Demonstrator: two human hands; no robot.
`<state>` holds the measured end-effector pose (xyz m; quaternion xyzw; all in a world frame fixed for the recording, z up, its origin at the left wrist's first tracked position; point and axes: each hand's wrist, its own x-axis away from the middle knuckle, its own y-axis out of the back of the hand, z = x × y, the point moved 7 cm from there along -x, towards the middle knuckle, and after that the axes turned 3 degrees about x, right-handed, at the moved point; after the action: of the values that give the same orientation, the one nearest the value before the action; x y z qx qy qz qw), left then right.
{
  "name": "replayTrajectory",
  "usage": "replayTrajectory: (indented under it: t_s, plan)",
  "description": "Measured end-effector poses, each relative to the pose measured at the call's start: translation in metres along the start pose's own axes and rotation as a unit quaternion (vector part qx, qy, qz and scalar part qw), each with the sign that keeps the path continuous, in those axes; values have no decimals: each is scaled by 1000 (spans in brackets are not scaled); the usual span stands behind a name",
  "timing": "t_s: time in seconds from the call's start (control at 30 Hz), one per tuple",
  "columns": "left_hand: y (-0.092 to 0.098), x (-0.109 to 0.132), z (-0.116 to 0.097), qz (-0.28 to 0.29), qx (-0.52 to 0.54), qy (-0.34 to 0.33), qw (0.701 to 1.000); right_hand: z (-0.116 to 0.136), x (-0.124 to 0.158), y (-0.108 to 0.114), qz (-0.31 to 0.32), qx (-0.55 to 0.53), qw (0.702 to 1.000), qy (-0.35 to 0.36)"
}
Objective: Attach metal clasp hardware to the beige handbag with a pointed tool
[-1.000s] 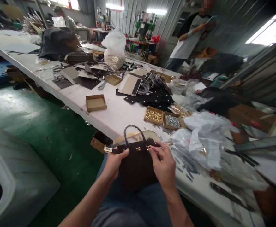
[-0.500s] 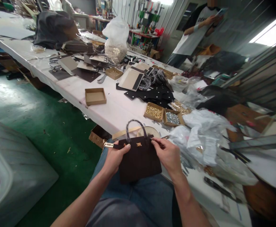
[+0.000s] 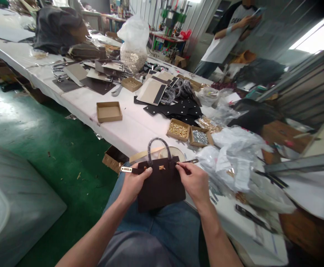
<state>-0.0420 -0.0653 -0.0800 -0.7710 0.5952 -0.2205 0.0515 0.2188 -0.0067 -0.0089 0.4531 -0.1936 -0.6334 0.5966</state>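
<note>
A dark brown handbag (image 3: 162, 189) with a plastic-wrapped top handle (image 3: 159, 140) rests above my lap at the table's edge. At its middle sits a gold clasp (image 3: 161, 167). My left hand (image 3: 134, 181) grips the bag's upper left side, thumb on the front. A strap end with a gold plate (image 3: 126, 169) sticks out leftward above that hand. My right hand (image 3: 194, 180) pinches the upper right corner beside a small gold fitting; the fingertips partly hide it. Another strap end (image 3: 194, 161) points out to the right behind the knuckles.
Boxes of gold studs (image 3: 178, 129) and silver pieces (image 3: 199, 137) stand beyond the bag. A shallow cardboard box (image 3: 109, 112) lies to their left. Black studded panels (image 3: 178, 109) and clear plastic bags (image 3: 237, 148) cover the right. A co-worker (image 3: 225, 37) stands behind with a phone.
The whole view has shifted slightly. The bag's lower edge has swung a little left, and the gold clasp's turn piece looks tilted. Both hands keep their hold.
</note>
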Motion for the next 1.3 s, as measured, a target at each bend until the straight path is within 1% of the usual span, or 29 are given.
replayTrajectory:
  t_s: [0.17,0.27,0.37,0.47,0.53,0.6,0.67,0.77,0.87,0.9,0.93,0.97,1.0,1.07,1.1,1.13,1.2,1.3]
  plan:
    - [-3,4,-9,15,-65,-52,996,-1,-2,-1,13,29,999,-7]
    - [-3,8,-12,0,-111,-87,990,-5,-4,-2,27,45,998,-18]
    - [-5,13,-14,-25,-134,-111,984,-9,-6,-4,45,57,997,-25]
    - [-9,18,-17,-43,-131,-117,983,-6,-9,-5,56,54,997,-15]
    - [-13,22,-22,-45,-121,-118,985,-2,-10,-5,60,58,997,-3]
    - [-18,25,-26,-38,-104,-119,987,2,-10,-6,60,68,996,4]
    - [-21,28,-29,-30,-92,-122,988,3,-10,-8,54,79,995,-4]
    - [-26,30,-34,-9,-101,-130,986,2,-8,-10,46,101,993,-31]
    - [-26,28,-35,12,-108,-129,986,2,-7,-10,57,107,992,-31]
    - [-24,26,-35,14,-102,-124,987,1,-7,-7,55,102,993,-29]
    - [-22,23,-34,13,-95,-116,989,-2,-5,-2,38,97,994,-33]
    - [-18,21,-33,11,-86,-107,990,-6,-3,5,7,91,995,-45]
    - [-14,18,-31,10,-76,-96,992,-13,1,13,-33,81,994,-65]
    - [-8,15,-25,16,-46,-75,996,-33,13,26,-111,41,985,-129]
    - [-6,14,-22,22,-27,-64,997,-44,20,28,-130,9,977,-166]
    - [-5,13,-19,30,-7,-51,998,-55,27,27,-128,-29,971,-199]
    - [-4,13,-13,38,26,-24,999,-69,37,18,-87,-123,958,-245]
    - [-7,13,-8,50,48,4,998,-70,42,3,-16,-290,919,-267]
